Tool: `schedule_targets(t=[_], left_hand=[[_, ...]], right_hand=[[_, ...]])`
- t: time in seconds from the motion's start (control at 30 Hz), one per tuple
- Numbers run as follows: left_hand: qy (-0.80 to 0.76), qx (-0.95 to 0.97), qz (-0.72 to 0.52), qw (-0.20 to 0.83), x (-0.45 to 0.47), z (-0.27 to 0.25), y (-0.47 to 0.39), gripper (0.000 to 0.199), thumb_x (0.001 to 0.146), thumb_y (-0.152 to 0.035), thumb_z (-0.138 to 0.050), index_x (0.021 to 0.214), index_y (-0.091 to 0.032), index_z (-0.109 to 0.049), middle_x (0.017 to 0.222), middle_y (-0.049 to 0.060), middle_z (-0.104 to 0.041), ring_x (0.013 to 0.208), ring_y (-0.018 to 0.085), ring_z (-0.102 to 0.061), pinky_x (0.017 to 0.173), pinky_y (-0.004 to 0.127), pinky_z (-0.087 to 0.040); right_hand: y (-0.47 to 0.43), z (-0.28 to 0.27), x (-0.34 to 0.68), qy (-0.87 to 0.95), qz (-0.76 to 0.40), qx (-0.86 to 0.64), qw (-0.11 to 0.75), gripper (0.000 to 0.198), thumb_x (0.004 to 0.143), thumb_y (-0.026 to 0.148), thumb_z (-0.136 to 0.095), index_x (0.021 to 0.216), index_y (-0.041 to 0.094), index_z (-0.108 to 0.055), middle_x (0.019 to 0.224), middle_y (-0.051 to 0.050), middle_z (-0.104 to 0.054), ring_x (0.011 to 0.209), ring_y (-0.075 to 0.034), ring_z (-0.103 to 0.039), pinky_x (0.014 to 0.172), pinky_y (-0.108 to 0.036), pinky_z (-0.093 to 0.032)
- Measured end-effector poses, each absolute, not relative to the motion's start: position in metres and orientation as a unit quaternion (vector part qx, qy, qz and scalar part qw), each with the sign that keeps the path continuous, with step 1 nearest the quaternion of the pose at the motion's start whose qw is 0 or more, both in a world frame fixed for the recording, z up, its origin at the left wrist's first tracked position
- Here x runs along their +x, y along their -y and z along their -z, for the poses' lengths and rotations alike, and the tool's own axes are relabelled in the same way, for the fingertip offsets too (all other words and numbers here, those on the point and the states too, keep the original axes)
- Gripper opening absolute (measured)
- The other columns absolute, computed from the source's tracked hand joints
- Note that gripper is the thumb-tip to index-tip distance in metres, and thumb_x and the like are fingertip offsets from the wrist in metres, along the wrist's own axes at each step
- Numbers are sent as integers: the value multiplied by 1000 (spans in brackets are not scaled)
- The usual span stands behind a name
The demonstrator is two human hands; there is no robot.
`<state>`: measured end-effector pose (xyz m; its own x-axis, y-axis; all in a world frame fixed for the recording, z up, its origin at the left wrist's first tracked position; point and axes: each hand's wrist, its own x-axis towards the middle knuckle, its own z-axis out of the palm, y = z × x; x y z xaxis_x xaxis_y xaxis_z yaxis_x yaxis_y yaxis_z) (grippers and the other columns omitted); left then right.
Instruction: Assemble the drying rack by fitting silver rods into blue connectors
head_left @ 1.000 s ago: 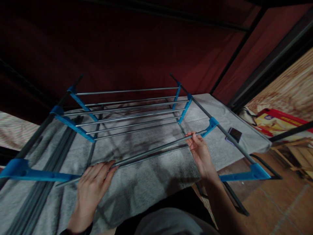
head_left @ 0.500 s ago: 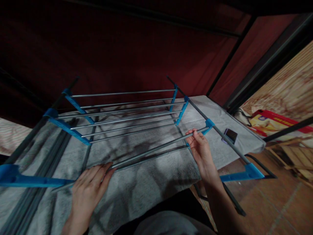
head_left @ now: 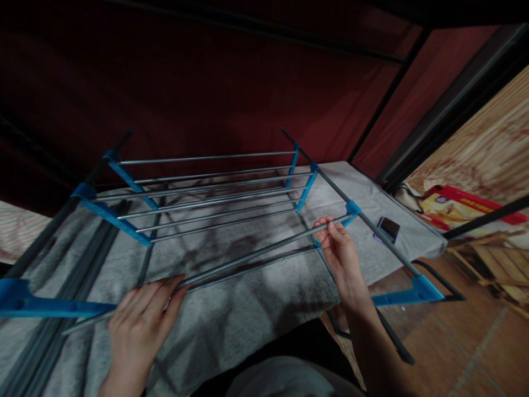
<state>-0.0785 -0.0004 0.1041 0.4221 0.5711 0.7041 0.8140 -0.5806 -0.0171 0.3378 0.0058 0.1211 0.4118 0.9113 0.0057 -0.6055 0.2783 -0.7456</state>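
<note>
A grey metal tube (head_left: 260, 251) runs slantwise across the front of a partly assembled rack with blue plastic brackets. My left hand (head_left: 142, 317) is closed over the tube's left part, beside the long blue bracket (head_left: 61, 306); the tube's left end sticks out past this hand, below the bracket. My right hand (head_left: 336, 245) pinches the tube between thumb and fingers near its right end, which meets the blue bracket (head_left: 352, 210) on the right side pole (head_left: 384, 237). Another thin tube (head_left: 264, 267) lies just below it. Several crossbars (head_left: 215, 190) span the brackets farther back.
The rack lies over a grey cloth-covered surface (head_left: 231, 325). Loose grey tubes (head_left: 70, 286) are bundled at left, and a phone (head_left: 388, 229) lies right of the side pole. A red and yellow box (head_left: 463, 207) and a wooden stool (head_left: 491, 270) stand at right, by the tiled floor.
My left hand has shifted slightly left and down, and the tube's left end now reaches farther left past the hand. My right hand keeps its pinch in nearly the same place.
</note>
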Motion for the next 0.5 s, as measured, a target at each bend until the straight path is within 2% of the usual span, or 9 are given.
schedule_targets(t=[0.07, 0.27, 0.5], left_hand=[[424, -820, 339, 184, -78, -108, 2, 23, 95, -22, -68, 118, -23, -66, 91, 3, -75, 79, 21, -68, 76, 36, -46], [432, -813, 338, 194, -76, -123, 5, 24, 95, -22, -66, 119, -25, -67, 90, 3, -74, 78, 22, -67, 75, 38, -45], [437, -813, 331, 194, -77, -130, -2, 26, 95, -22, -66, 121, -26, -67, 93, 3, -75, 83, 24, -67, 77, 39, -44]], right_hand=[[-6, -122, 338, 223, -493, -338, 770, 20, 78, 25, -89, 92, 26, -74, 99, 3, -76, 95, -13, -72, 89, -25, -60], [-5, -124, 336, 221, -482, -329, 782, 24, 76, 25, -91, 90, 28, -73, 100, 5, -75, 101, -14, -72, 109, -34, -55], [-3, -125, 334, 209, -488, -340, 776, 18, 81, 30, -87, 94, 26, -74, 104, 2, -75, 104, -14, -71, 111, -33, -53]])
